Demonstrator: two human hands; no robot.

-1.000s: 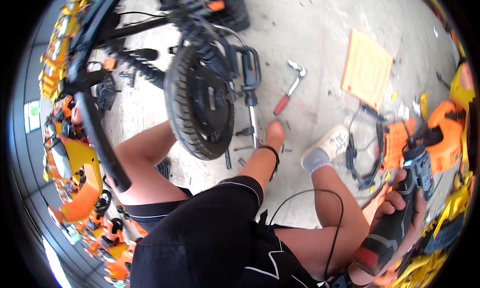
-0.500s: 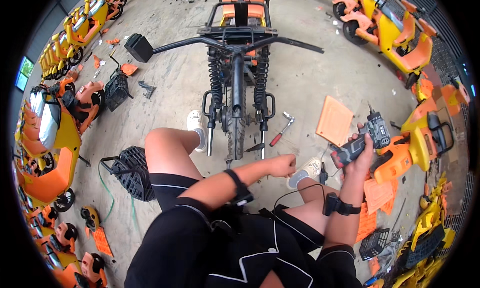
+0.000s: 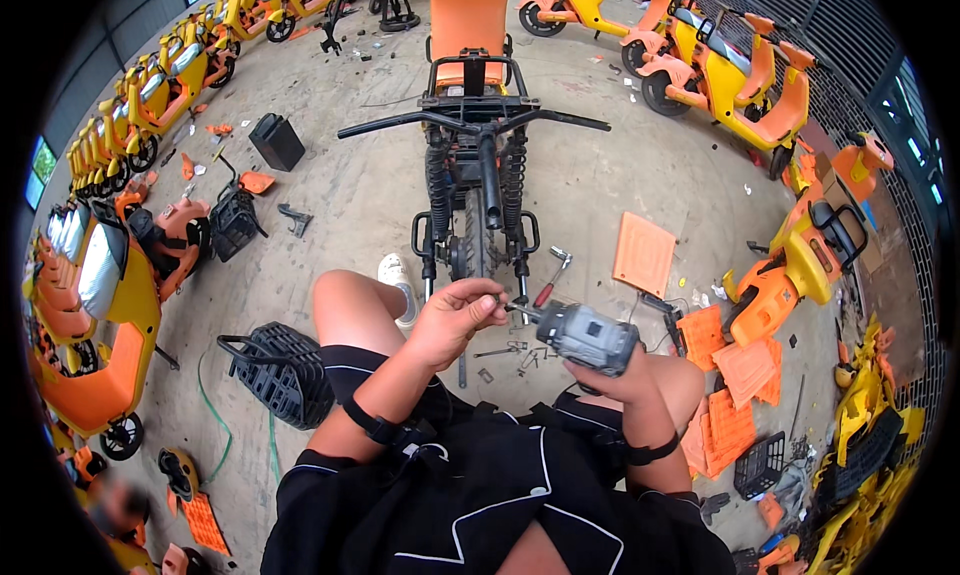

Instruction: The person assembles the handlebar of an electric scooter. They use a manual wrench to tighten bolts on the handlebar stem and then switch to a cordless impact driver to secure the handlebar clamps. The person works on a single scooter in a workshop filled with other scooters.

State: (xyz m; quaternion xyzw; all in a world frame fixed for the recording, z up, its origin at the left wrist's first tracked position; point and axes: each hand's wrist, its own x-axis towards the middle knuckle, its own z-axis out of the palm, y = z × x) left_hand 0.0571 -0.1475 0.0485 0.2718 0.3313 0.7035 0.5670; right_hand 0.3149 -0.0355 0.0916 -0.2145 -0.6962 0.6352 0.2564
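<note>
My right hand [image 3: 622,373] grips a grey and black cordless drill [image 3: 590,337] by its handle, with the bit pointing left. The thumb and fingers of my left hand [image 3: 455,320] are pinched together at the tip of that bit. Whatever small piece lies between them is too small to make out. Straight ahead stands a stripped scooter, its black handlebar [image 3: 400,123] and bare steering tube [image 3: 490,180] facing me. Its front wheel [image 3: 480,237] sits between two coil-spring forks, just beyond my hands. A ratchet wrench with a red handle [image 3: 544,295] lies on the floor beyond the drill.
Loose tools [image 3: 500,351] lie on the floor between my legs. Orange panels [image 3: 645,252] are scattered to the right, near a yellow and orange scooter body [image 3: 790,280]. At left are a black basket [image 3: 275,375] and a black box [image 3: 277,141]. Rows of scooters line both sides.
My right hand has brought the drill in from the right and turned its bit leftward. My left hand has drawn back left, its fingers now at the bit's tip. The view has tilted up.
</note>
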